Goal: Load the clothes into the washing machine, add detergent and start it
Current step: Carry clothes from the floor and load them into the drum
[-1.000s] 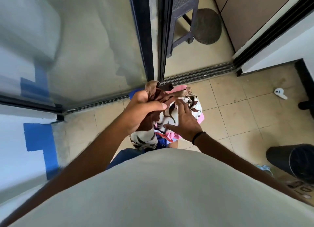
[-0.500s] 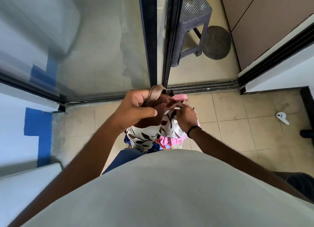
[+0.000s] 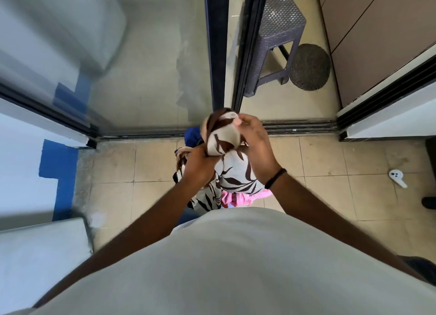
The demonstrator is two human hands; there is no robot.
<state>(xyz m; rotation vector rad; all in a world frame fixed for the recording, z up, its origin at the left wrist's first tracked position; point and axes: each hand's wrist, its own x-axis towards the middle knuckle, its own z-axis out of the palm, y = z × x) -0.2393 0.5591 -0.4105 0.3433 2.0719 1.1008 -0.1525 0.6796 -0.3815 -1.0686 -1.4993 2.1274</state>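
I hold a bundle of clothes in front of my chest. The outer piece is a white cloth with brown leaf print (image 3: 236, 175); a pink garment (image 3: 238, 199) and a blue one (image 3: 191, 135) show under and behind it. My left hand (image 3: 198, 166) grips the bundle from the left side. My right hand (image 3: 256, 142) curls over its top and right side, a black band on the wrist. A white appliance corner (image 3: 40, 260), perhaps the washing machine, sits at the lower left.
A sliding glass door (image 3: 151, 62) with a dark frame stands ahead, its gap open to a dark woven stool (image 3: 276, 38) and a round mat (image 3: 310, 66). A small white object (image 3: 397, 177) lies on the tiled floor at right. White wall with blue paint at left.
The bundle has risen and shifted right. My right hand moved from its front to over its top, while my left hand slid lower on the left side. The view drew closer to the door.
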